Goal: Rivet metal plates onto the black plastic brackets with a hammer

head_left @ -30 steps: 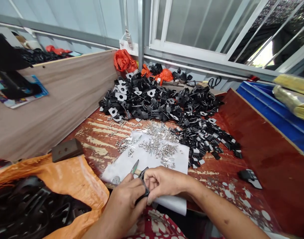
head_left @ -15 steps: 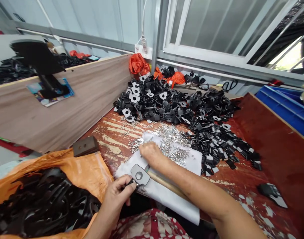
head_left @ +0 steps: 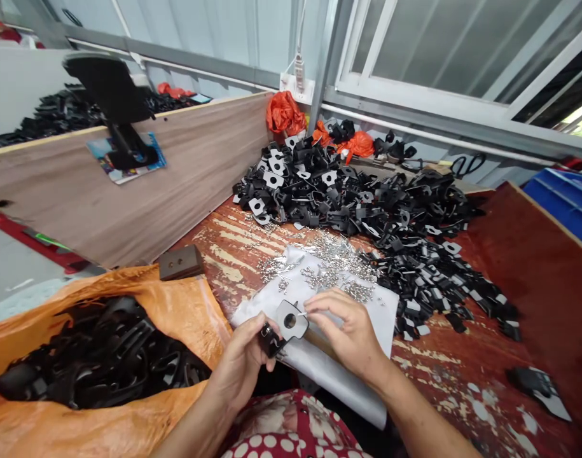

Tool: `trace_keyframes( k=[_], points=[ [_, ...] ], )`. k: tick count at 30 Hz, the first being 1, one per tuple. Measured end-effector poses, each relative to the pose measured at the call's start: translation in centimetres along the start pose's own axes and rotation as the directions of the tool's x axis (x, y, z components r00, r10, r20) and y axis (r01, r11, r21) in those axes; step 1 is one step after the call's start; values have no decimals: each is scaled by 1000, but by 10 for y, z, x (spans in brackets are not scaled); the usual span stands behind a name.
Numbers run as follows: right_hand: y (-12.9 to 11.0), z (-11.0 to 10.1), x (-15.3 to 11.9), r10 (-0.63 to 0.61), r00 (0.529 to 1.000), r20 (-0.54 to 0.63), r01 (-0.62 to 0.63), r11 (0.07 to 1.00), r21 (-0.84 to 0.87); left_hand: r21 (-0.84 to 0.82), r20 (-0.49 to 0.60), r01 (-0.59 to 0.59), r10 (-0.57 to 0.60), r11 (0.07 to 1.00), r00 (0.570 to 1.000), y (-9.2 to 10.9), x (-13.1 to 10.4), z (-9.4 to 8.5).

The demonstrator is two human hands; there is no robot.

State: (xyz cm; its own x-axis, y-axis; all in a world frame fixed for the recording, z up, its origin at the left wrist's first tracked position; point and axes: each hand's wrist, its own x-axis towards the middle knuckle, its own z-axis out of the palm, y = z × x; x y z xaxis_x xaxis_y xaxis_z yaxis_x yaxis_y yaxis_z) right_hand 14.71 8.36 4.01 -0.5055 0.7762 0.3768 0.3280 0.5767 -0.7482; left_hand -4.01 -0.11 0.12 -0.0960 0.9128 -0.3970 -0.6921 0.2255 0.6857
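Observation:
My left hand (head_left: 245, 356) grips a black clip part (head_left: 271, 338) with a grey plate (head_left: 292, 320) that has a round hole. At the plate's right edge, my right hand (head_left: 341, 321) pinches a thin metal pin (head_left: 301, 313). Both hands are above the near edge of a white cloth (head_left: 266, 299). Small shiny metal pins (head_left: 341, 261) lie scattered on the cloth and the worn red table (head_left: 224, 248) behind it.
A large heap of black parts (head_left: 338, 197) spreads across the back and right. An orange sack (head_left: 209, 302) of black pieces lies at left, beside a brown block (head_left: 180, 262). A black object (head_left: 539, 388) sits at right. Wooden boards (head_left: 186, 152) border the table.
My right hand has come back from the metal pins to the plate, with a pin between its fingers. My left hand has tilted the clip part. The view has shifted left.

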Motion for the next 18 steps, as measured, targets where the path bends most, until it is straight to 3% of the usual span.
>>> trace_keyframes(
  k=[4,9,14,18],
  points=[
    [-23,16,-16,-49,998,-42,52,997,50,-4,17,4,-4,1000,1000,-9,3,8],
    [-22,30,-24,-117,990,-79,107,987,-118,-34,22,9,-8,999,1000,-14,-2,13],
    [-23,38,-34,-359,932,54,345,828,-443,-77,-8,-11,10,997,1000,-25,-5,12],
    [-23,40,-37,-382,918,102,380,781,-496,-74,-17,-17,16,997,1000,-28,-8,13]
  ],
)
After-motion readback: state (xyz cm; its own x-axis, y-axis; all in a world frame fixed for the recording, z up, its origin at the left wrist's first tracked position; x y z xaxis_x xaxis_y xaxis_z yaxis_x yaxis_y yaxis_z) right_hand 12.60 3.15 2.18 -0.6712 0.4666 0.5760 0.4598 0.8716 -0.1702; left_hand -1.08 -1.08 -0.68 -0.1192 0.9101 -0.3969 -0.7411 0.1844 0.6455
